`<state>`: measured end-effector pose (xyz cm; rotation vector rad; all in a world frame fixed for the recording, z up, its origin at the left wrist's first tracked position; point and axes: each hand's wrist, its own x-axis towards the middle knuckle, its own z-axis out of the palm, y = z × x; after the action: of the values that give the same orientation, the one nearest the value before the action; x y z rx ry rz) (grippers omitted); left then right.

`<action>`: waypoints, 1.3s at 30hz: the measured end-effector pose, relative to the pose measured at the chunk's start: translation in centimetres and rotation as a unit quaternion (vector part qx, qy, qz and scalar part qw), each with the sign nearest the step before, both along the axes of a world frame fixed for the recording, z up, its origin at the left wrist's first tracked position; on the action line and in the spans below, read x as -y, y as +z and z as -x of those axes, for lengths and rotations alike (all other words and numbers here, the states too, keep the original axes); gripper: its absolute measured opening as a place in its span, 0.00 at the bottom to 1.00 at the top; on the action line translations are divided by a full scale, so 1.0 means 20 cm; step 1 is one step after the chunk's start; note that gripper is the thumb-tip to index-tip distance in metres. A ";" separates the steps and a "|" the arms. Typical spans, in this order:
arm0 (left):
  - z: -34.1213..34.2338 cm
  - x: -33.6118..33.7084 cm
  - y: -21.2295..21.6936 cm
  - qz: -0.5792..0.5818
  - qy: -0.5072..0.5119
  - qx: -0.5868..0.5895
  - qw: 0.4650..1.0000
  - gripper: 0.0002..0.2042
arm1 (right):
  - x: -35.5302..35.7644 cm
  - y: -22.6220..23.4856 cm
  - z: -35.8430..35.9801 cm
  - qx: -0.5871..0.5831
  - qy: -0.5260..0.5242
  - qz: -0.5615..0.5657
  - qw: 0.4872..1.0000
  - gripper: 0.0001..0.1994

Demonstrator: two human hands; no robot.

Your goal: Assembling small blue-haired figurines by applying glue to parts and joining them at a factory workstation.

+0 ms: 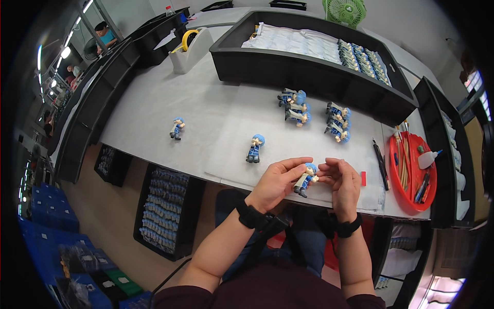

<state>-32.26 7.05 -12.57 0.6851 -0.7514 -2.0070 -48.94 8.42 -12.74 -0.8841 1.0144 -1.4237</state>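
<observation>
Above the table's front edge I hold a small blue-haired figurine [306, 181] in a blue and white outfit with dark boots. It tilts, with its head away from me. My left hand [278, 184] pinches it from the left between thumb and fingers. From the other side, the curled fingers of my right hand [343, 184] meet it near its arm. A similar figurine [254, 149] lies just beyond my left hand, and another [177, 128] lies farther left. Two small groups, one of several figurines [296, 107] and one to its right [337, 122], lie beyond my hands.
A black tray [309, 69] at the back holds rows of figurines and white wrapping. On the right, a red tray [433, 181] carries brushes, pens and a small bottle; a black pen [380, 163] lies beside it. A tape dispenser [193, 54] stands far left.
</observation>
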 end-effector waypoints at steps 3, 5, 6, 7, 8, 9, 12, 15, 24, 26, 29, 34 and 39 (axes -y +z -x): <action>0.00 0.01 0.00 0.005 -0.002 -0.006 1.000 0.15 | 0.01 0.00 0.00 0.001 -0.005 0.006 1.000 0.17; 0.00 0.01 0.00 0.009 0.001 -0.007 1.000 0.15 | 0.02 0.01 0.00 0.001 -0.003 0.013 1.000 0.17; -0.01 0.01 -0.01 0.011 0.002 -0.013 1.000 0.15 | 0.02 0.01 -0.02 -0.005 -0.003 0.011 1.000 0.17; -0.02 0.01 -0.02 0.013 0.005 -0.018 1.000 0.15 | 0.03 0.01 -0.03 -0.010 -0.002 0.009 1.000 0.16; -0.03 0.00 -0.03 0.018 0.015 -0.017 1.000 0.15 | 0.02 0.00 -0.04 -0.011 -0.003 0.007 1.000 0.16; -0.03 -0.01 -0.04 0.015 0.009 -0.034 0.999 0.15 | 0.02 -0.01 -0.04 -0.012 -0.001 0.008 1.000 0.16; -0.04 -0.03 -0.04 0.029 -0.007 -0.054 0.998 0.17 | 0.01 -0.02 -0.04 -0.020 -0.009 0.016 1.000 0.15; -0.04 -0.07 -0.05 0.076 -0.068 -0.057 0.993 0.22 | -0.02 -0.01 -0.01 -0.027 -0.029 0.022 0.999 0.15; -0.73 0.03 0.33 0.233 0.189 0.238 0.924 0.25 | -0.03 -0.02 -0.02 -0.053 -0.037 0.034 0.997 0.15; -0.99 0.15 0.32 0.224 0.289 0.396 0.843 0.23 | -0.03 -0.02 -0.03 -0.050 -0.039 0.031 0.998 0.15; -1.34 0.29 0.21 0.182 0.322 0.614 0.697 0.23 | -0.02 -0.02 -0.04 -0.048 -0.036 0.028 0.998 0.15; -1.45 0.41 0.11 0.155 0.234 0.717 0.638 0.23 | -0.02 -0.04 -0.01 -0.058 -0.031 0.038 0.997 0.15; -1.38 0.42 0.13 0.153 0.253 0.779 0.553 0.20 | -0.01 0.00 -0.05 -0.062 -0.020 0.022 0.998 0.16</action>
<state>-4.57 -1.41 -10.01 2.1496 -1.5139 -0.2051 -48.03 8.66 -12.69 -0.9995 1.1030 -1.4425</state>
